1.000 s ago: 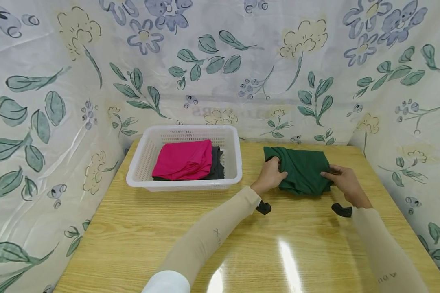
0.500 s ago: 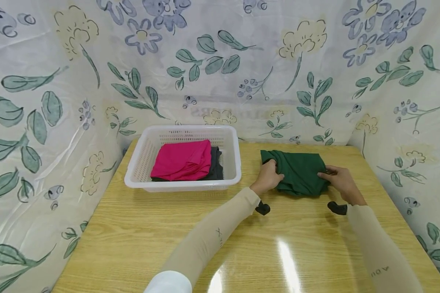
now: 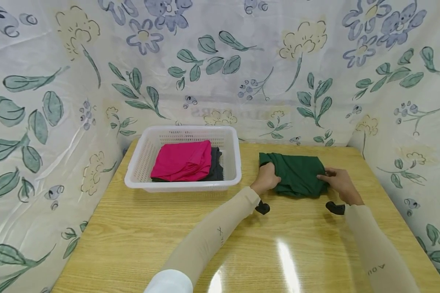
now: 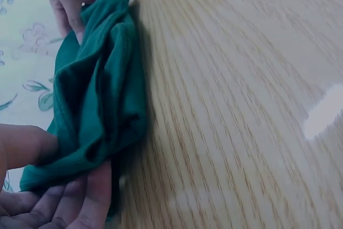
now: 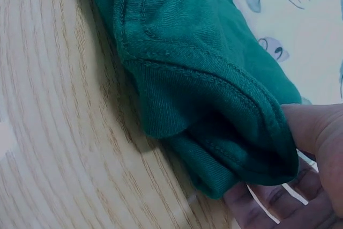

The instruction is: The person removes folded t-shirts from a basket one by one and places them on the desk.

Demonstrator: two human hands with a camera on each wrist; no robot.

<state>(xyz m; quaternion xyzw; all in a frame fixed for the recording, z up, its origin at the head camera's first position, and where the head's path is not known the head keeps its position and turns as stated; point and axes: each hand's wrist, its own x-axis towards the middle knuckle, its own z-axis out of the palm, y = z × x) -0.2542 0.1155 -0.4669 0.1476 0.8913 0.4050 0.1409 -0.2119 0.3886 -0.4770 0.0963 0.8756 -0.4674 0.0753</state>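
Lying folded on the wood-grain table (image 3: 139, 240), right of the white perforated basket (image 3: 183, 186), a green garment (image 3: 301, 176) is gripped at its left end by the left hand (image 3: 267, 178) and pinched at its right edge by the right hand (image 3: 340, 184). In the basket, pink cloth (image 3: 183, 160) is stacked on dark grey cloth (image 3: 216, 165). An X-like mark is borne by the left sleeve (image 3: 209, 236); letters on the right sleeve (image 3: 375, 244) cannot be read surely.

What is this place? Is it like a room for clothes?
Maybe a little indoor workspace for clothes or other cloth. You can tell by the wooden table, the white basket with pink cloth inside, and the green cloth being held.
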